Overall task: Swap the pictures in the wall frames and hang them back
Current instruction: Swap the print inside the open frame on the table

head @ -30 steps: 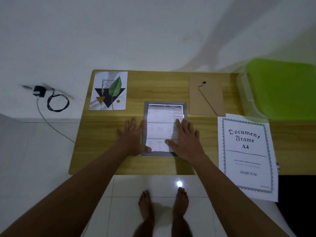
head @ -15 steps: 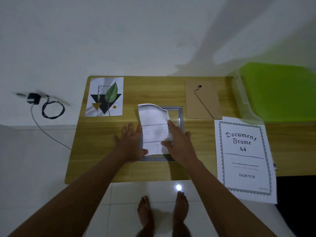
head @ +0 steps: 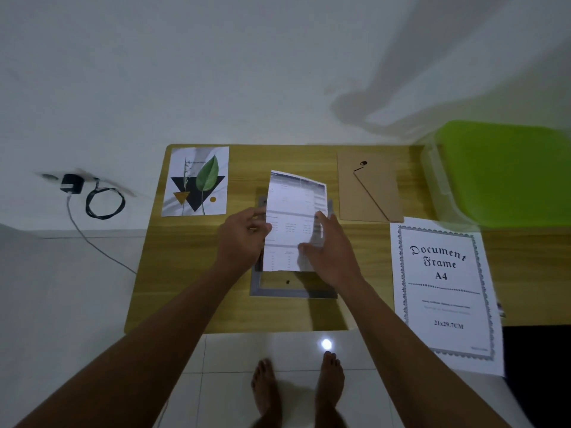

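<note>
While L hand [head: 244,239] & R hand [head: 330,254] pinch sheet [head: 290,217], frame [head: 293,293] lies beneath.

We see a wooden table [head: 191,273] against a white wall [head: 216,72], with a green-lidded clear plastic box [head: 506,174] at its far right. Left of the table, a black adapter [head: 71,183] sits at the wall, its cable [head: 87,203] looped beside it. White floor tiles [head: 234,350] lie below.

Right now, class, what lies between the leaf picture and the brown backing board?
The head view shows a printed sheet, held by the left hand and right hand, over the grey frame.
</note>
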Tool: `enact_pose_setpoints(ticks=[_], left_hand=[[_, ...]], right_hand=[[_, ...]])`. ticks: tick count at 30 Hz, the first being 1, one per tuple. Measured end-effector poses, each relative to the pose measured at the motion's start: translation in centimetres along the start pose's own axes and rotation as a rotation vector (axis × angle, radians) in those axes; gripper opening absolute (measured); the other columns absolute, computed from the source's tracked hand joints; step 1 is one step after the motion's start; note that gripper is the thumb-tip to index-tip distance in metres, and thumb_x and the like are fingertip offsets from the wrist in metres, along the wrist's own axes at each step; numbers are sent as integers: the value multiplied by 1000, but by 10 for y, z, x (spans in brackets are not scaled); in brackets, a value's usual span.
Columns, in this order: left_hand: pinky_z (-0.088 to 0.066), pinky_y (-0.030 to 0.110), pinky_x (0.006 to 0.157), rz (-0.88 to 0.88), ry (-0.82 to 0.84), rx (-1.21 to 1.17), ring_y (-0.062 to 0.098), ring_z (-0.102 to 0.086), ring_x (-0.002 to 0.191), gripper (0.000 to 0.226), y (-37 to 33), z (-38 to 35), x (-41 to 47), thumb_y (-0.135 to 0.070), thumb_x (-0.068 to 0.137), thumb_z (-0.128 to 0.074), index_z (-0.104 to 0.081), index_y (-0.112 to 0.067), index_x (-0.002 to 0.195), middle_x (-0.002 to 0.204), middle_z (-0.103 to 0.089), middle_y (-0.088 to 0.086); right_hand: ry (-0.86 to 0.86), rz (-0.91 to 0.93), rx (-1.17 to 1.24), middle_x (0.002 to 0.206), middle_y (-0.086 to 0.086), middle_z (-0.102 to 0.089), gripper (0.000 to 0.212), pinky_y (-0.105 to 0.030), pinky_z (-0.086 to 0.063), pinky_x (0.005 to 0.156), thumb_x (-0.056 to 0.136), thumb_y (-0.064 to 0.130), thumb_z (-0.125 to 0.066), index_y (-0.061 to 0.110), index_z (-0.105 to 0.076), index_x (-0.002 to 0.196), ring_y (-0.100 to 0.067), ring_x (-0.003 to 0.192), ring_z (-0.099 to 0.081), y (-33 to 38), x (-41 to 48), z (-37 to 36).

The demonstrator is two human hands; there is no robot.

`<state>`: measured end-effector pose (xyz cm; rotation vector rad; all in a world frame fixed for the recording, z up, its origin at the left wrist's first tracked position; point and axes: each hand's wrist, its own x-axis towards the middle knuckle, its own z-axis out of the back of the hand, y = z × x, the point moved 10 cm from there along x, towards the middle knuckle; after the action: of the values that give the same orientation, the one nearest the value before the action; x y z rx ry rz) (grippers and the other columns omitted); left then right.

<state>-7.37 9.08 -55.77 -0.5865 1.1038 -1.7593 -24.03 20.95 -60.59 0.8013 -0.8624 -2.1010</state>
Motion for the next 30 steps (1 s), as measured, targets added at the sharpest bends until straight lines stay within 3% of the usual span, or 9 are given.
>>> enact_pose_setpoints(ticks=[7,12,15,17,19,21,24,27,30], left_hand=[[-61,43,68,232,7,-309,20,-74,81,38,-3,0,7,-4,86,-67,-65,-19,122,89,-75,7],[-58,27,58,292,55,-493,14,-73,73,29,-27,-10,12,3,86,-66,-66,-17,107,85,-73,7],[-58,27,66,266,12,-427,11,-73,82,21,-30,-4,14,-15,90,-66,-67,-21,111,98,-74,6],[-58,34,81,241,-30,-258,13,-70,90,29,-24,4,16,-27,91,-63,-67,-23,120,107,-72,2],[-55,34,78,291,-33,-183,24,-68,97,40,-13,5,13,-29,91,-63,-59,-23,131,111,-70,5],[-51,32,68,447,45,-314,30,-67,90,52,3,-7,6,-27,91,-64,-49,-21,140,110,-67,11],[-56,41,78,532,153,-563,25,-62,83,53,0,-24,-2,-12,93,-61,-42,-19,143,105,-65,13],[-53,30,64,404,162,-517,18,-66,87,70,-21,-18,1,3,87,-65,-40,-24,146,117,-66,12],[-52,28,60,292,235,-454,19,-65,82,74,-47,-25,-4,10,84,-64,-40,-22,146,99,-66,4]], right_hand=[[112,134,-163,161,6,-25,93,-42,-32,115,80,76,-54,30,-22,155,-14,147,-25,49,-21,-10],[-30,323,-440,135,-4,-57,58,-38,-49,87,98,29,-53,22,-32,152,-24,119,-55,81,-31,-2],[-191,301,-413,112,-4,-69,51,-36,-52,72,96,10,-51,25,-46,144,-24,94,-65,86,-31,22],[-299,270,-266,105,0,-72,42,-35,-54,72,96,10,-53,26,-56,135,-21,88,-66,87,-35,46],[-362,180,-59,103,3,-73,34,-36,-56,77,95,11,-55,25,-63,126,-16,89,-67,80,-38,69],[-349,88,173,100,10,-71,32,-38,-58,80,93,7,-57,30,-67,113,-11,92,-66,67,-39,80],[-281,-31,486,99,7,-69,43,-48,-61,72,88,-3,-58,39,-65,97,-15,92,-69,44,-40,86],[-212,-76,493,100,-8,-64,51,-54,-60,68,87,-10,-56,32,-60,116,-23,87,-67,34,-50,99],[-141,-121,467,92,-1,-60,62,-55,-58,75,92,-8,-52,33,-49,138,-18,76,-61,23,-59,112]])
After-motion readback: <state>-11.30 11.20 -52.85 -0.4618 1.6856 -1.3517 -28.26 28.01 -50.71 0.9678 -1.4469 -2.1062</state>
